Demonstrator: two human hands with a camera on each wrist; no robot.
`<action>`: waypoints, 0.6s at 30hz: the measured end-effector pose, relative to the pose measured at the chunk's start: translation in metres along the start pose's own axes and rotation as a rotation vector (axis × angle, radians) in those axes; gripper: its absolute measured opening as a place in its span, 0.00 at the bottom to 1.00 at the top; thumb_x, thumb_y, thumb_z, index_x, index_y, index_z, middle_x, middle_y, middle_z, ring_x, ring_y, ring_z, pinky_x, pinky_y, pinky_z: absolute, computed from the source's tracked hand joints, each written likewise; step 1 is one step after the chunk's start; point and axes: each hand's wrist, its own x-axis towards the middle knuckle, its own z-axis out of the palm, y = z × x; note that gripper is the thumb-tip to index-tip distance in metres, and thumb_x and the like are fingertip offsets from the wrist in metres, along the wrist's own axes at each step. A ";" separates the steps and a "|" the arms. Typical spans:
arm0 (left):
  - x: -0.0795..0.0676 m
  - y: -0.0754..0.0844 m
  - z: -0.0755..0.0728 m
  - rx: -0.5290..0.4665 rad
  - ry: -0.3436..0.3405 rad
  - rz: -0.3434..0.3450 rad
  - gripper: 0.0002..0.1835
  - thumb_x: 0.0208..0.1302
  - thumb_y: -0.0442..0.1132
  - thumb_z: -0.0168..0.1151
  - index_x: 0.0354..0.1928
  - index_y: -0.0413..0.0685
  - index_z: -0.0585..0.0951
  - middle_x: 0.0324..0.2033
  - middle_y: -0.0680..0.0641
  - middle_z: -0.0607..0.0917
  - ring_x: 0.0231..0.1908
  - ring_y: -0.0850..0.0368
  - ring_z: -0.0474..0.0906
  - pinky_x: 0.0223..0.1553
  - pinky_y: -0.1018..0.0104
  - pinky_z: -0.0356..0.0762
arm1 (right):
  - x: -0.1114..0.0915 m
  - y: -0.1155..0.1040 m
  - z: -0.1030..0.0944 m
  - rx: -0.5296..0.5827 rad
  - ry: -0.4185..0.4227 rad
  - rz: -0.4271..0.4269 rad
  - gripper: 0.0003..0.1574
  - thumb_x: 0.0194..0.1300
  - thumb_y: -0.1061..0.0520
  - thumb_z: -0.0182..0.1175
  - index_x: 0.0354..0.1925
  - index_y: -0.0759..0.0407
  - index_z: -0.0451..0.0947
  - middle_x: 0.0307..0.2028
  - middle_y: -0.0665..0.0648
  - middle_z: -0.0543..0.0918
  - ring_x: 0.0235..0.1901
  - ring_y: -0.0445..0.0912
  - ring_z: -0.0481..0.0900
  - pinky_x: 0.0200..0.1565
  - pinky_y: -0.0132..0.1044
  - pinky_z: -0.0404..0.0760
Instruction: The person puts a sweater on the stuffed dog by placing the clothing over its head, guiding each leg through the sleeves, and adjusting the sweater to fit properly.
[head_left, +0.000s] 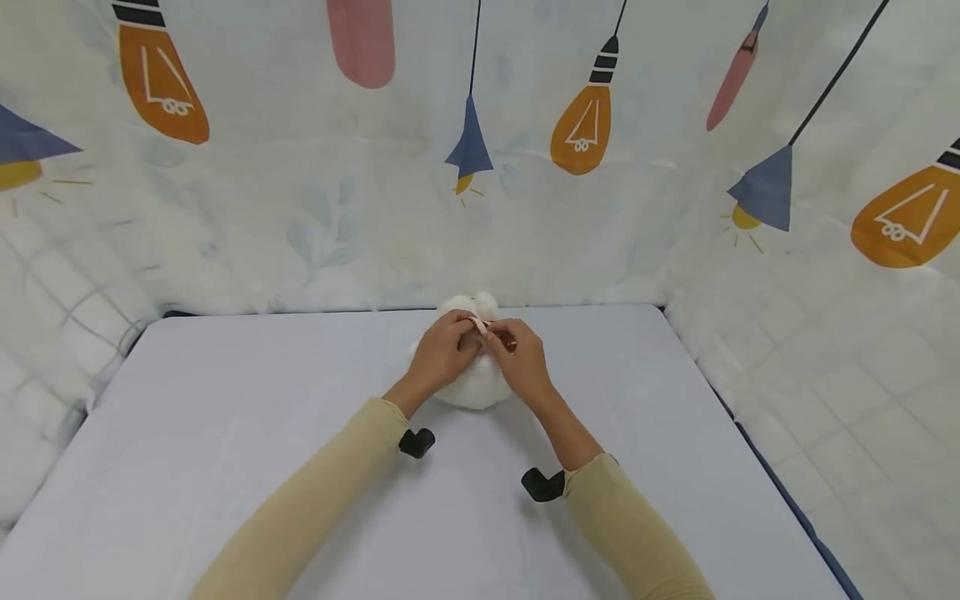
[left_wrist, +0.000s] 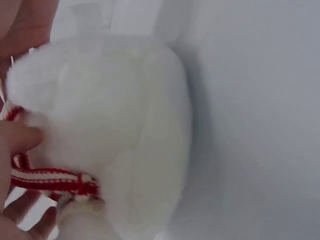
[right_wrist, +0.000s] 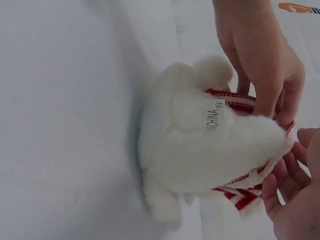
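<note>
A white plush toy [head_left: 477,388] sits near the far edge of the table, its back with a printed label [right_wrist: 214,116] showing in the right wrist view. Around its neck runs a red-and-white striped knitted scarf [left_wrist: 47,180]. My left hand [head_left: 444,353] pinches the scarf on the left side of the neck, the thumb against the plush. On the other side, my right hand [head_left: 519,357] holds the scarf between thumb and fingers, close to the left fingertips. A checked red-and-white piece [right_wrist: 245,199] hangs below the scarf. The toy's front is hidden.
A white-covered table [head_left: 247,417] spreads around the toy. Behind it hangs a pale curtain [head_left: 300,208] printed with bulbs and lamps. Black wrist mounts [head_left: 543,485] stick out from both sleeves, just above the table.
</note>
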 end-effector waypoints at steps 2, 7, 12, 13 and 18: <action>-0.002 -0.003 0.000 -0.023 0.063 0.015 0.05 0.56 0.33 0.67 0.32 0.44 0.79 0.36 0.45 0.81 0.39 0.51 0.78 0.40 0.60 0.77 | 0.001 0.004 -0.004 0.020 0.037 0.039 0.09 0.68 0.58 0.59 0.45 0.59 0.78 0.43 0.57 0.80 0.38 0.46 0.81 0.38 0.33 0.81; -0.003 -0.007 -0.005 -0.057 0.056 0.006 0.14 0.58 0.32 0.66 0.43 0.45 0.73 0.33 0.46 0.79 0.34 0.53 0.74 0.35 0.60 0.74 | 0.002 0.010 -0.011 -0.017 0.008 0.158 0.17 0.66 0.56 0.62 0.51 0.60 0.74 0.47 0.58 0.76 0.40 0.49 0.82 0.36 0.34 0.81; 0.004 -0.009 -0.011 -0.052 -0.134 0.070 0.28 0.62 0.31 0.62 0.65 0.51 0.72 0.54 0.45 0.79 0.52 0.49 0.77 0.53 0.53 0.76 | 0.001 0.014 -0.012 -0.045 -0.012 0.167 0.16 0.65 0.56 0.63 0.50 0.58 0.76 0.46 0.57 0.77 0.40 0.48 0.82 0.37 0.34 0.81; 0.006 -0.009 -0.012 -0.052 -0.171 0.081 0.28 0.62 0.31 0.62 0.65 0.53 0.73 0.56 0.45 0.79 0.54 0.48 0.75 0.55 0.52 0.74 | 0.002 0.014 -0.012 -0.051 0.002 0.147 0.14 0.64 0.57 0.63 0.48 0.58 0.77 0.45 0.57 0.78 0.40 0.48 0.82 0.38 0.34 0.81; 0.013 -0.011 -0.009 -0.063 -0.235 0.118 0.22 0.62 0.34 0.65 0.59 0.50 0.79 0.50 0.44 0.84 0.52 0.46 0.78 0.56 0.52 0.74 | 0.006 0.012 -0.008 -0.113 0.067 0.056 0.04 0.63 0.62 0.63 0.38 0.61 0.81 0.38 0.57 0.81 0.37 0.48 0.81 0.37 0.36 0.82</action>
